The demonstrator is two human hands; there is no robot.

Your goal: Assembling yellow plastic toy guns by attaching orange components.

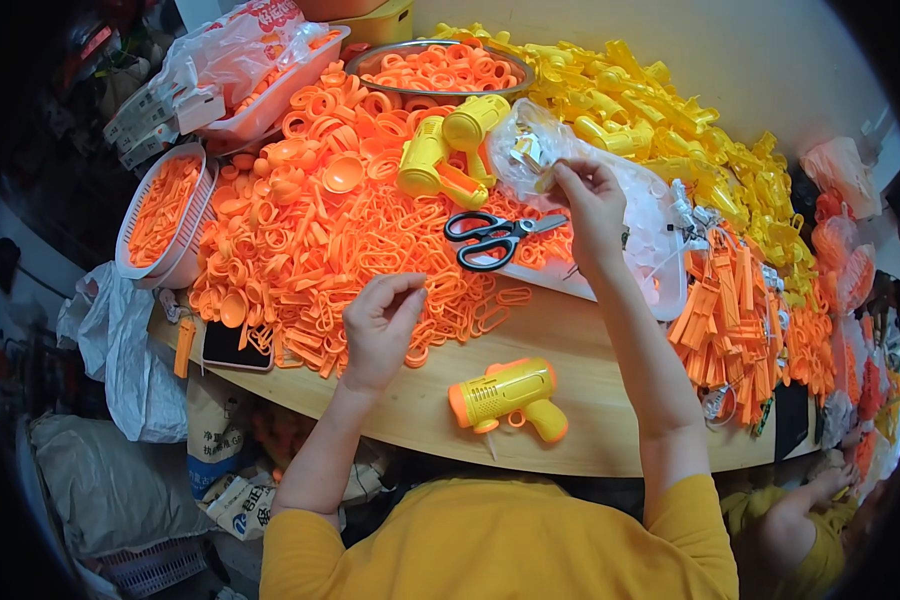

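Observation:
My left hand (382,330) hovers over the front of the orange parts heap, thumb and fingers pinched together; whatever they hold is too small to make out. Raised at the right, my right hand (592,210) pinches a small yellowish piece (545,181) beside a clear plastic bag (522,150) of small bits. Black-handled scissors (492,238) lie between my hands. A yellow toy gun (510,393) with orange ends rests on its side on the wooden table (600,425), nearest me. Two more yellow gun bodies (425,158) sit upon the orange pile (310,215).
A white tray (673,290) stands under my right forearm. Orange strips (715,300) and yellow shells (660,130) are heaped at the right and back. A metal bowl (522,75) and white basket (208,190) hold orange parts. Someone's arm (805,505) shows low at right.

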